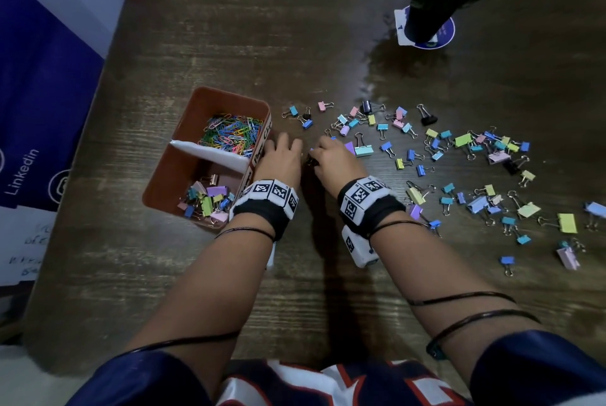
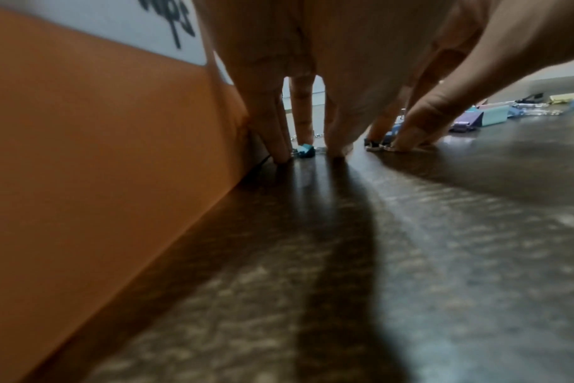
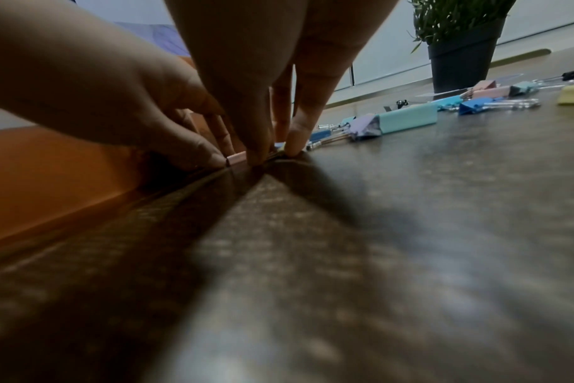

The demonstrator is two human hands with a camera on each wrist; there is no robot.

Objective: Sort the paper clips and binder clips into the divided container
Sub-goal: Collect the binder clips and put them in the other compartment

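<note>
Fingertips (image 2: pixel 280 153) of the left hand (image 1: pixel 281 156) rest straight down on the dark wood-grain table (image 1: pixel 295 274), spread slightly apart, just beside the right wall of the orange-brown divided plastic container (image 1: pixel 183 173). A small teal binder clip (image 2: pixel 304 150) lies between two of those fingers; whether they touch it is hard to tell from the blurred wrist view.

The right hand (image 1: pixel 331 159) sits just beside the left, at about three o'clock from it. Its thumb and fingers draw together and pinch a small pink binder clip (image 3: pixel 237 158) against the tabletop.

Inside the container, the twelve o'clock compartment holds a heap of multicoloured wire paper clips (image 1: pixel 232 134); the six o'clock compartment holds a pile of pastel binder clips (image 1: pixel 206 200). A white divider separates them.

Many loose pastel and black binder clips (image 1: pixel 475 176) lie scattered across the table at three o'clock from the hands. A large mint binder clip (image 1: pixel 363 150) lies near the right hand's fingers. A green plant in a dark pot (image 1: pixel 426 22) stands at one o'clock, well apart.
</note>
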